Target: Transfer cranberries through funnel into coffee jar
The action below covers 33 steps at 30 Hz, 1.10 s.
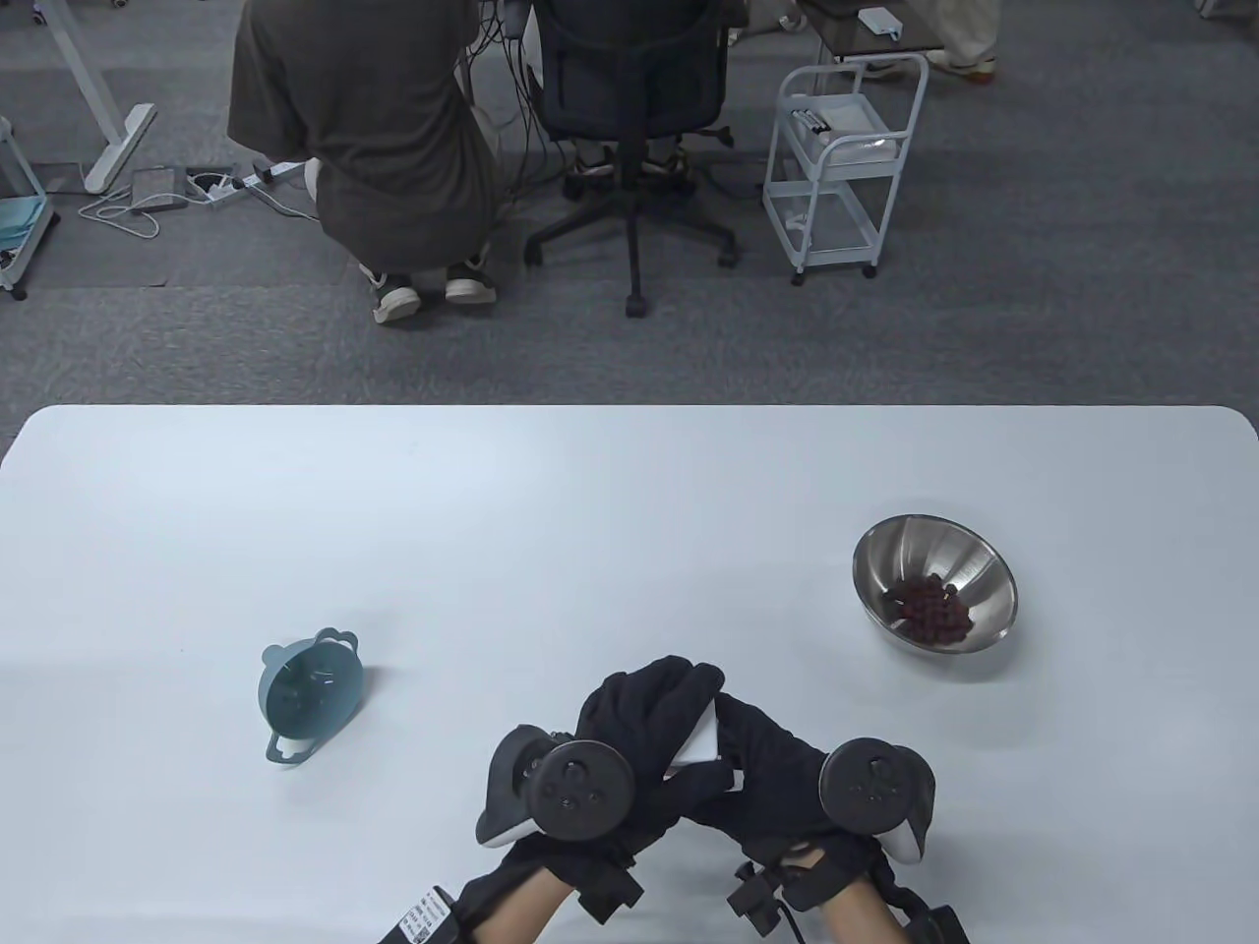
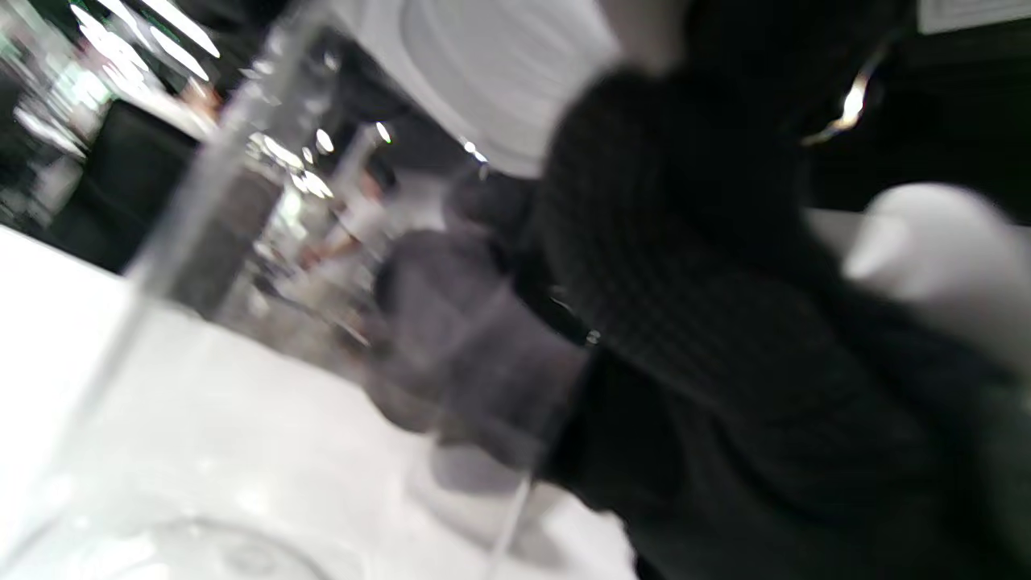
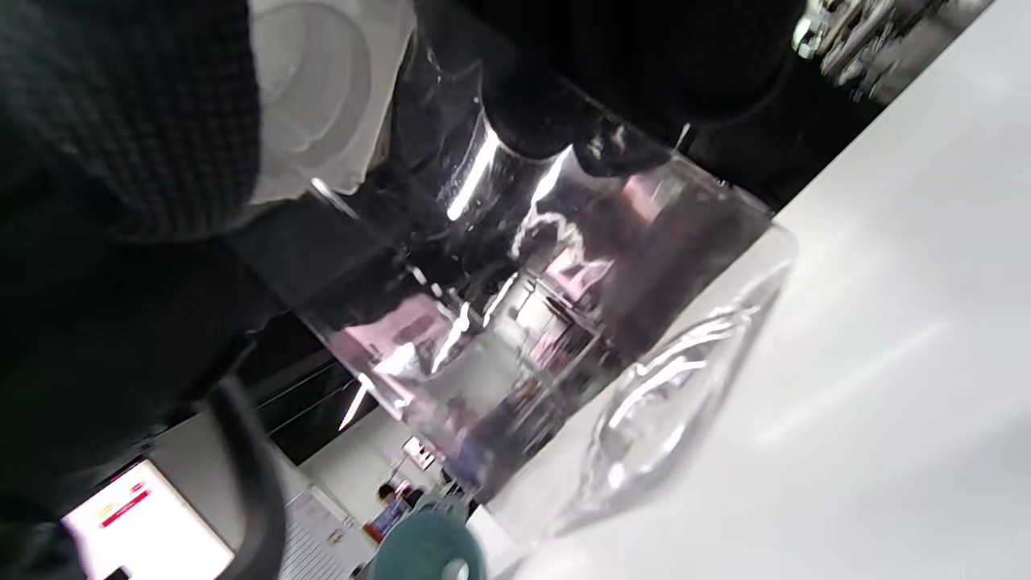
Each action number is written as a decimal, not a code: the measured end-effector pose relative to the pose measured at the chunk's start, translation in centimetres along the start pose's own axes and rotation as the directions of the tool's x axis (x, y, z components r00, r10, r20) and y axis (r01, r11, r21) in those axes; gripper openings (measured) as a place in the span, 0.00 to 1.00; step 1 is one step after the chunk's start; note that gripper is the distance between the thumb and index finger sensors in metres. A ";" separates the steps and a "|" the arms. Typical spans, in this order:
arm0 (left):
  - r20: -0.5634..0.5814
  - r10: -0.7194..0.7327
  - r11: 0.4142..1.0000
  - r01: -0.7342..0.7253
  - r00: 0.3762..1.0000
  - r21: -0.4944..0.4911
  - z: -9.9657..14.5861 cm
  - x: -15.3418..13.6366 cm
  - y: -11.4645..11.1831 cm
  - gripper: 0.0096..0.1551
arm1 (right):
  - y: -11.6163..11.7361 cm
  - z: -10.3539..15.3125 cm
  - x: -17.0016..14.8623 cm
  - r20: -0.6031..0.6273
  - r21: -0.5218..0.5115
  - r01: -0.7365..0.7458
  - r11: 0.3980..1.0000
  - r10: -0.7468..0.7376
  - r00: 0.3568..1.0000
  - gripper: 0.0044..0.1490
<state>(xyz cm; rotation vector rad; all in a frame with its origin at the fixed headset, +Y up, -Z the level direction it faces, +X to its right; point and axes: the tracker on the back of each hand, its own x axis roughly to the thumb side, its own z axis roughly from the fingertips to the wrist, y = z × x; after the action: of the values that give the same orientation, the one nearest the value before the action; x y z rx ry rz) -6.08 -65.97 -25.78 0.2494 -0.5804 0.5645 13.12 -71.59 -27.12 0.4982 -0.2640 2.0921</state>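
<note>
The clear glass coffee jar (image 3: 515, 322) stands on the white table (image 1: 610, 531) at six o'clock near the front edge, its white lid (image 1: 700, 739) showing between both gloved hands. The left hand (image 1: 639, 733) curls over the lid from nine o'clock while the right hand (image 1: 777, 762) grips the jar's side from three o'clock. The teal funnel (image 1: 310, 693) lies tipped at nine o'clock, well apart, and the steel bowl (image 1: 934, 582) of cranberries (image 1: 929, 608) sits at two o'clock.

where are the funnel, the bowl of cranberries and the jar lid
funnel (image 1: 313, 696): table view, on its blue inner wall, lying on its side.
bowl (image 1: 969, 568): table view, on the bare steel inner wall above the cranberries (image 1: 930, 610).
jar lid (image 1: 700, 745): table view, on the white patch showing between the hands.
</note>
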 end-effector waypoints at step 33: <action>0.217 -0.134 0.780 0.238 0.967 -0.579 -4.4 1.2 3.5 0.53 | 0.0 0.6 -1.6 -0.018 0.087 0.014 0.996 -0.012 1.000 0.60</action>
<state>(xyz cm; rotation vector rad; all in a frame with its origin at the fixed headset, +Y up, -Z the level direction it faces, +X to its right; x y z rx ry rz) -5.30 -60.97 -28.44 -0.2585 -0.8581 0.1407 14.07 -73.04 -27.34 0.5323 -0.1592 2.1011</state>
